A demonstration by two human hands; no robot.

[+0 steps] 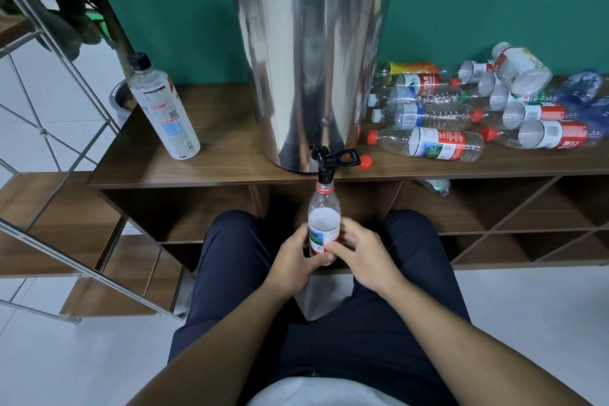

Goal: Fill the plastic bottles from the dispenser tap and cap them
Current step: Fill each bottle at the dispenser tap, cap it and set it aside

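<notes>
So the person's sitting right in front of the dispenser (313, 53), big shiny steel drum w/ a black lid band, on a dark wood-grain shelf unit (230, 161). Both hands are on one clear plastic bottle (324, 224): left hand (293, 260) wraps the lower body from the left, right hand (359, 254) curls around from the right w/ the thumb across the label, so both are grasping it, nothing loose. The bit that matters imo: the bottle's long axis runs straight up from the fingers, mouth directly under the black tap (324, 165), spout practically sitting in the neck ring. Bottle hangs just below the shelf's near edge, between the knees. Looks like it's filling, water maybe around the shoulder, but can't say for sure through the glare. The tap lever (347, 155) sticks out to the right, so the right hand's the nearer one for closing it. A loose red cap (365, 161) lies on the shelf just right of the tap, prob for this bottle. Further right there's a heap of empty bottles (487, 115) lying on their sides, thin crinkly plastic, mostly red caps/labels. Far left, one tall capped bottle (163, 109) w/ a black cap stands upright.
</notes>
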